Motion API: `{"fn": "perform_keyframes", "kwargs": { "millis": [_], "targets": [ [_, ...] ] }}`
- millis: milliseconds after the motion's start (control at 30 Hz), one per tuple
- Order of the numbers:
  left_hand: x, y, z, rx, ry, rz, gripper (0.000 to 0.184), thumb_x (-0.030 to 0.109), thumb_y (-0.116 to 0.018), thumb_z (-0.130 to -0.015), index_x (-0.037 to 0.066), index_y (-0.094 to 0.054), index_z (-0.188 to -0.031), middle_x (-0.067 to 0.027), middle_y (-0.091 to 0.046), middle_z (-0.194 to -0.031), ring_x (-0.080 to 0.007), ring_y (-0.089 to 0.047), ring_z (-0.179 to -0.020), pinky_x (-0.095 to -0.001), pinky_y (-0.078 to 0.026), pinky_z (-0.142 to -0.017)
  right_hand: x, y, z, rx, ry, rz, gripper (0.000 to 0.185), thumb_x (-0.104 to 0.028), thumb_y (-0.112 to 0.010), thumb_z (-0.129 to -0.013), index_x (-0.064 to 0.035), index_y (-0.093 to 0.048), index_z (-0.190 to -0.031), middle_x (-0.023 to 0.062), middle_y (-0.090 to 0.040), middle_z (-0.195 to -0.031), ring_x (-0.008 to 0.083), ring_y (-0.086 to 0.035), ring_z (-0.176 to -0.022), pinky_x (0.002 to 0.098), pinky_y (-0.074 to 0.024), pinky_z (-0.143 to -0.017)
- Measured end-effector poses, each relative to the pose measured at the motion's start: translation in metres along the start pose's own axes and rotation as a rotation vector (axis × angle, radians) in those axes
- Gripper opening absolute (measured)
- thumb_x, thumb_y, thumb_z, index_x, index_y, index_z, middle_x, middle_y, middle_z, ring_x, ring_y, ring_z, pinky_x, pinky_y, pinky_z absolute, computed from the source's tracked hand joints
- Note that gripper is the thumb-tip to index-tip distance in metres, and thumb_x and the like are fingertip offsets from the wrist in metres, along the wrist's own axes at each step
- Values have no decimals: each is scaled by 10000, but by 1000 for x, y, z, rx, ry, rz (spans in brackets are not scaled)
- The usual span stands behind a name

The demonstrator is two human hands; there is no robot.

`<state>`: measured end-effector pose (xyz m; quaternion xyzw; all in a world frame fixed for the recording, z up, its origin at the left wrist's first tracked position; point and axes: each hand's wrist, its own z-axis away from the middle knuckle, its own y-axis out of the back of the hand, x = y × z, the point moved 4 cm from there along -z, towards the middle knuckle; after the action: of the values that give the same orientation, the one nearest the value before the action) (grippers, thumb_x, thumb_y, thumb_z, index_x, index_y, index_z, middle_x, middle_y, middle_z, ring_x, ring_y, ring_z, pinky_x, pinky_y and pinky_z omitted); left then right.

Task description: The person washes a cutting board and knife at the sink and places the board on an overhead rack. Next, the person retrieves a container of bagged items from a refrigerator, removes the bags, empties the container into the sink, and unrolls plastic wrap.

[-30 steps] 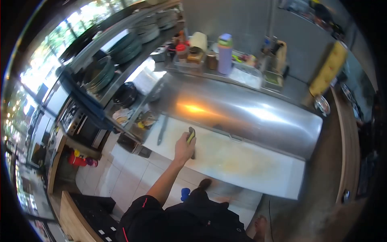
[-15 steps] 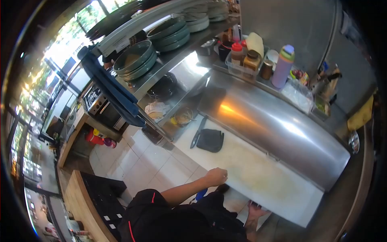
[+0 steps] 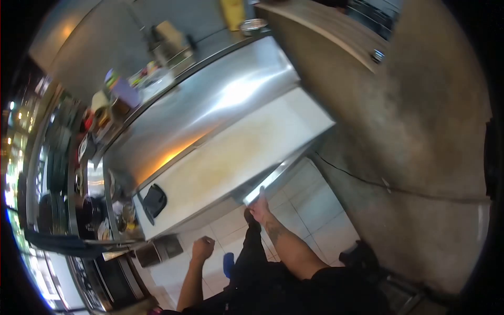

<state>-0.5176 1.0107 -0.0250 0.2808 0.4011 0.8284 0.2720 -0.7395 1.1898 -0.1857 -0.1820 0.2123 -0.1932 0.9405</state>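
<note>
My right hand (image 3: 259, 207) grips the end of a metal door (image 3: 266, 184) below the counter. That door stands out at an angle from the counter front, with a dark gap behind it. What lies inside the gap is hidden. Lower left, my left hand (image 3: 203, 248) hangs over the floor with its fingers curled in, and I see nothing in it. Above both hands runs a long white cutting board (image 3: 236, 149) with yellowish stains. On its left end lie a folded dark cloth (image 3: 155, 199) and a knife (image 3: 145, 208), side by side.
Behind the board rises a curved steel cover (image 3: 210, 107). A purple bottle (image 3: 125, 92) and sauce containers stand at the back left. Stacked plates (image 3: 55, 170) fill the left shelf. A black cable (image 3: 352, 176) crosses the floor at right.
The view has swung to the right. My right hand, low by the counter's front before, now holds the door, which stands ajar. My left hand has moved back from the board's edge, still curled.
</note>
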Motion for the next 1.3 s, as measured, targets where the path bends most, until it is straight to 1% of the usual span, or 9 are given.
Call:
{"fn": "perform_keyframes", "kwargs": {
  "millis": [233,533,600,667,700,900,1033,1100,1300],
  "targets": [
    [-38,-143,20,-226,-226,-104,363,422,-670,-843,85,-760,-944,-194,-735,-1023,-365,-694,-1001,-441,-544,-914,-50,183,107,116,404,714,757,-617,-421,-1011,52,-575,-1329,193,-629,-1260,286,-602,-1158,402,-454,-998],
    [-37,-146,-10,-296,-322,-157,412,475,-643,-869,118,-762,-1037,-192,-714,-1131,-359,-669,-1084,-425,-519,-974,-31,157,91,165,374,752,815,-666,-411,-983,26,-515,-1402,226,-651,-1108,299,-626,-911,433,-491,-822],
    [-33,-123,-23,-257,-294,-174,437,484,-631,-873,98,-752,-1040,-206,-708,-1132,-374,-660,-1096,-434,-513,-979,-10,177,26,170,704,958,778,-640,-423,-992,66,-575,-1282,190,-644,-979,295,-632,-796,441,-510,-742],
    [-63,-140,-73,-232,-540,-115,437,461,-628,-871,72,-742,-1035,-228,-704,-1108,-390,-657,-1091,-444,-509,-981,-27,170,78,178,494,843,697,-628,-448,-989,48,-610,-939,171,-620,-811,282,-646,-745,428,-548,-679],
    [-53,-124,-74,-300,-419,-119,407,445,-628,-874,93,-746,-1042,-226,-708,-1099,-384,-658,-1095,-453,-503,-986,-29,172,78,206,545,888,855,-706,-363,-971,67,-644,-739,296,-645,-741,428,-655,-756,534,-473,-739],
    [-48,-76,-127,-393,-399,-206,373,438,-643,-875,110,-740,-1022,-193,-712,-1120,-379,-657,-1096,-449,-508,-968,-21,169,84,480,638,838,677,-617,-526,-965,31,-630,-800,167,-639,-723,246,-623,-701,392,-503,-701],
    [-71,-62,-168,-392,-411,-105,377,406,-613,-888,90,-728,-1059,-203,-710,-1115,-378,-655,-1100,-432,-504,-978,-29,170,111,488,607,834,799,-685,-498,-935,91,-644,-813,299,-654,-795,426,-648,-805,481,-494,-804],
    [-80,-62,-188,-372,-277,35,392,388,-594,-891,72,-721,-1085,-210,-709,-1114,-371,-658,-1098,-422,-503,-977,-37,190,112,491,529,781,686,-642,-596,-917,38,-668,-857,119,-640,-741,207,-612,-729,348,-507,-711],
    [-74,-31,-172,-359,-292,20,362,345,-604,-883,40,-729,-1034,-194,-728,-1062,-330,-688,-1046,-404,-524,-923,-77,239,159,552,536,652,587,-557,-654,-916,26,-653,-848,109,-646,-780,183,-599,-734,331,-497,-706]
  ]
}}
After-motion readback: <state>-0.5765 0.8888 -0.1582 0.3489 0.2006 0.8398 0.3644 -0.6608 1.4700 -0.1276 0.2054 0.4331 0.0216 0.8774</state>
